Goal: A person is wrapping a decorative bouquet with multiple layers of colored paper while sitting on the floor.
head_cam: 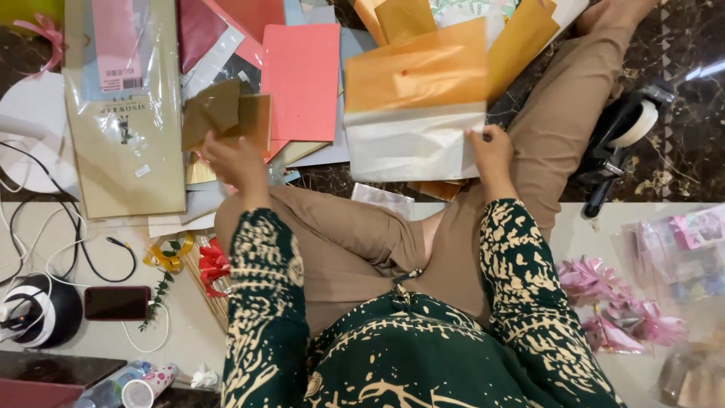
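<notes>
I sit cross-legged on the floor in tan trousers and dark green patterned sleeves. My left hand (234, 160) holds up a small folded brown paper piece (225, 112) over the pile of sheets. My right hand (491, 149) pinches the right edge of a large sheet (415, 113) that is orange on top and white below, lying in front of my knee. More orange sheets (521, 34) fan out behind it.
Pink and red paper sheets (300, 79) and a beige wrapped paper pack (124, 128) lie at the left. A tape dispenser (627, 128) sits at the right, pink ribbon bows (612, 302) lower right. A phone (117, 303), cables and a red bow (214, 266) lie lower left.
</notes>
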